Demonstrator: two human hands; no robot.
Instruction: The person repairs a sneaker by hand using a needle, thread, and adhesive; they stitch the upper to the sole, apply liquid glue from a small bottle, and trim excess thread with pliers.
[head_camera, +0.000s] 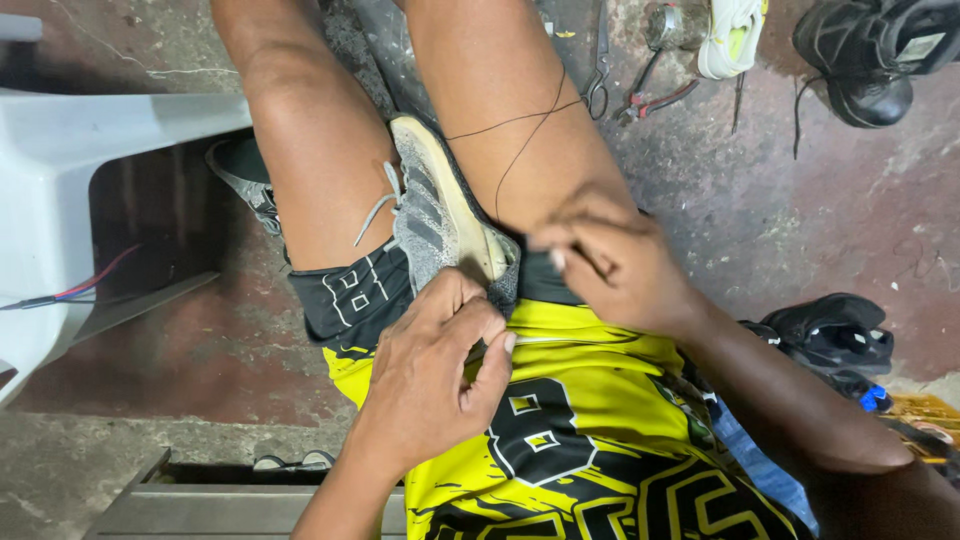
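Both hands (440, 370) (610, 260) pinch the grey shoe's (435, 215) heel, grips pressed together

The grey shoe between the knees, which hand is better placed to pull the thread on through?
Probably the right hand: its fingers pinch at the heel of the grey shoe, where the dark thread runs over the thigh. The left hand is busy gripping the heel edge.
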